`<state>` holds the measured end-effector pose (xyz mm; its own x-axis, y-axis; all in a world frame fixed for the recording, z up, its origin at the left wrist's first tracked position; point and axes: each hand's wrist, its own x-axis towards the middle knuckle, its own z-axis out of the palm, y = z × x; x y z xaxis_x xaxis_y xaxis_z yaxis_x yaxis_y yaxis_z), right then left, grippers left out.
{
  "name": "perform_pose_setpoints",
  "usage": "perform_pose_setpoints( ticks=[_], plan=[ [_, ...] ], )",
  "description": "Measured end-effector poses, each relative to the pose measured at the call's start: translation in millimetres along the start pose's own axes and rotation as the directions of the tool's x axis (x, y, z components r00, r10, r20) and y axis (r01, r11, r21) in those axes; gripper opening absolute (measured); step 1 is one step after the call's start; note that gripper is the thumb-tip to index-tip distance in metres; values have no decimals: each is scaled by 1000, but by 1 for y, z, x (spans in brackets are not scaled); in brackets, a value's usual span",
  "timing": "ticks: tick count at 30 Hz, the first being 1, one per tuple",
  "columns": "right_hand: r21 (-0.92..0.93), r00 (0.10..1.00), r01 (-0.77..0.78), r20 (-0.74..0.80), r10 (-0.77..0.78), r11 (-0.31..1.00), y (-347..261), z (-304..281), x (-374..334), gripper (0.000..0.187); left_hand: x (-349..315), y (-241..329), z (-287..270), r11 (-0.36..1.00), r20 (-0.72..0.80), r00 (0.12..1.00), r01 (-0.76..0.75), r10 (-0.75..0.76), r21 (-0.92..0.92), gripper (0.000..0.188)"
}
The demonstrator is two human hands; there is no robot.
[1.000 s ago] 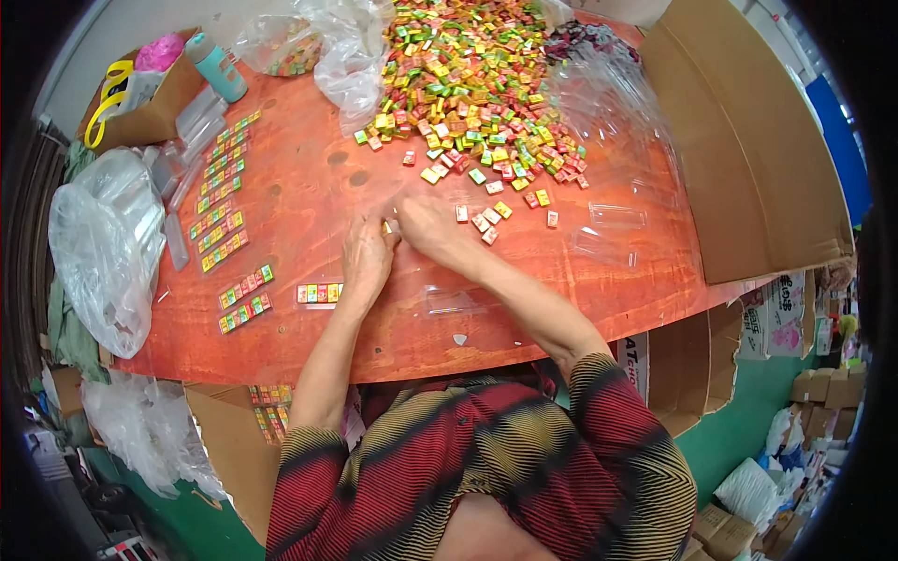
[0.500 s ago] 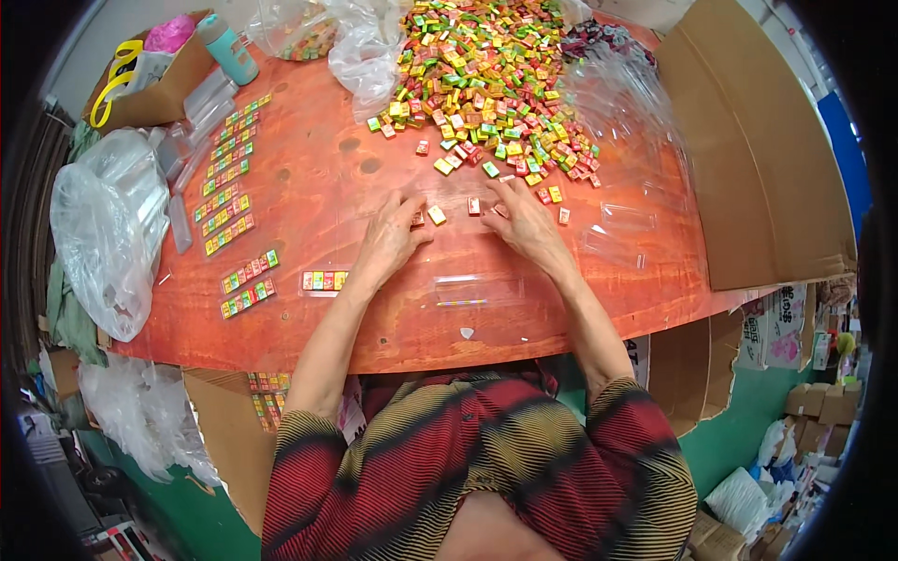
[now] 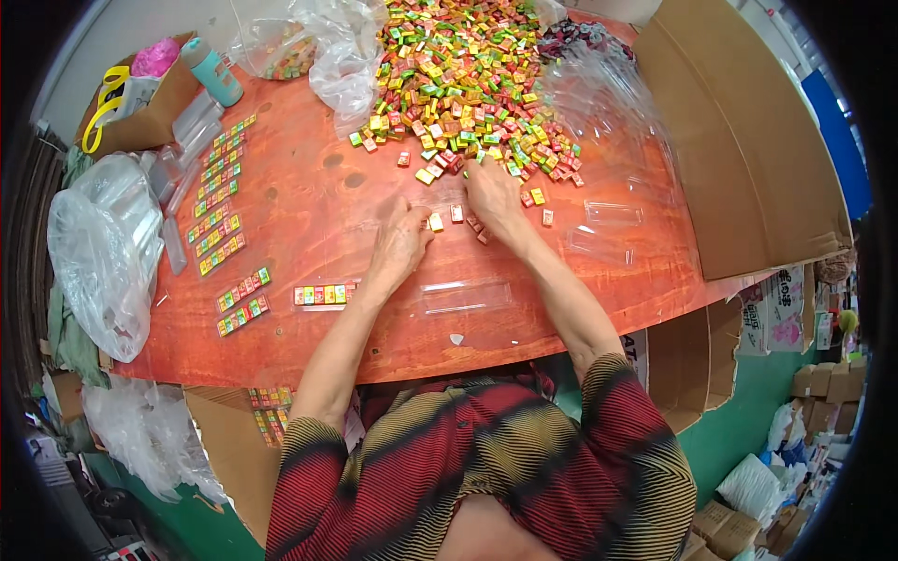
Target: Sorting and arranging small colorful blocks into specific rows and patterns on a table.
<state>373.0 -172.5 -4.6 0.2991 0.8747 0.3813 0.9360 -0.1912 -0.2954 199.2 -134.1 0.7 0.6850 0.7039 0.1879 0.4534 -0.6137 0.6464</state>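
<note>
My left hand (image 3: 400, 241) rests low over the table with its fingers curled. A small yellow-and-white block (image 3: 435, 222) lies right at its fingertips, and whatever is under the fingers is hidden. My right hand (image 3: 493, 194) reaches to the near edge of a big heap of small printed blocks (image 3: 458, 84) in red, yellow, green and orange. Its fingers are bent together among the blocks there, hiding what they pinch. Between the hands stands a red-and-white block (image 3: 456, 213), and red blocks (image 3: 477, 227) lie under the right wrist. A clear tray (image 3: 466, 297) lies in front.
Filled rows of blocks (image 3: 222, 178) line the left side, and another filled row (image 3: 324, 294) sits by my left forearm. Clear trays (image 3: 613, 214) lie at right beside a tall cardboard box (image 3: 748, 140). A plastic bag (image 3: 98, 252) and a turquoise bottle (image 3: 213, 73) are at left.
My right hand has moved away from the loose blocks, forward to the heap's edge, uncovering red blocks. The left hand stays near the yellow block. The whole view has shifted slightly.
</note>
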Motion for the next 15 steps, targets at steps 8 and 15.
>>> perform_pose_setpoints(
  ticks=[8,15],
  plan=[
    [-4,998,61,19,-61,998,-15,3,11,10,5,8,14,1000,-27,1000,5,-5,9,24],
    [-37,911,402,-83,-404,915,-30,27,28,7,2,3,3,991,-46,990,137,-137,5,24]
  ],
)
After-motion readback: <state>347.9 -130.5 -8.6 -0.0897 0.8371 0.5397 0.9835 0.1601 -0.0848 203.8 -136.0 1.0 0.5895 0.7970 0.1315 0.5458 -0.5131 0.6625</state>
